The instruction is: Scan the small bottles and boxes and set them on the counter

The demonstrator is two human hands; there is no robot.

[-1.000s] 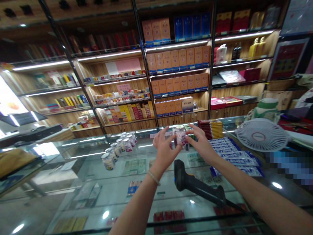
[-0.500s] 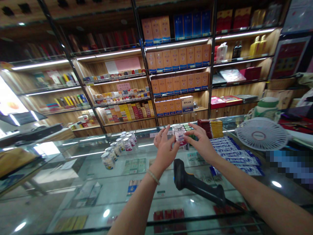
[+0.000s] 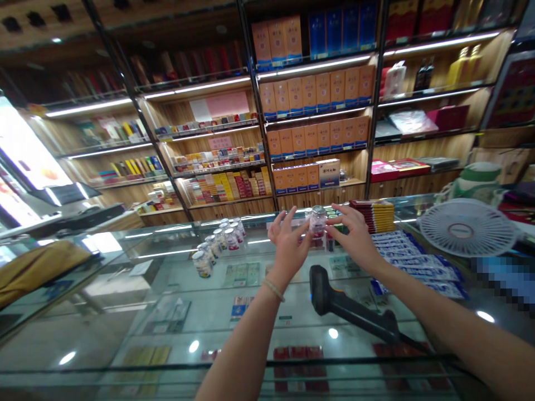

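The broad clear glass tabletop is smooth and glossy, with bright reflections. At centre, the small clear round jar looks like shiny plastic beneath a silvery, metallic-looking lid. The black pistol-shaped scanner looks like low-sheen plastic. At right, blue-and-white flat packets have a glossy, film-like finish; the white round grille looks like smooth plastic.

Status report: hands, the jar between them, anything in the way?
Left hand, right hand at opposite sides of lidded jar. Jar upright. Black scanner lies nearer camera, touching neither hand.
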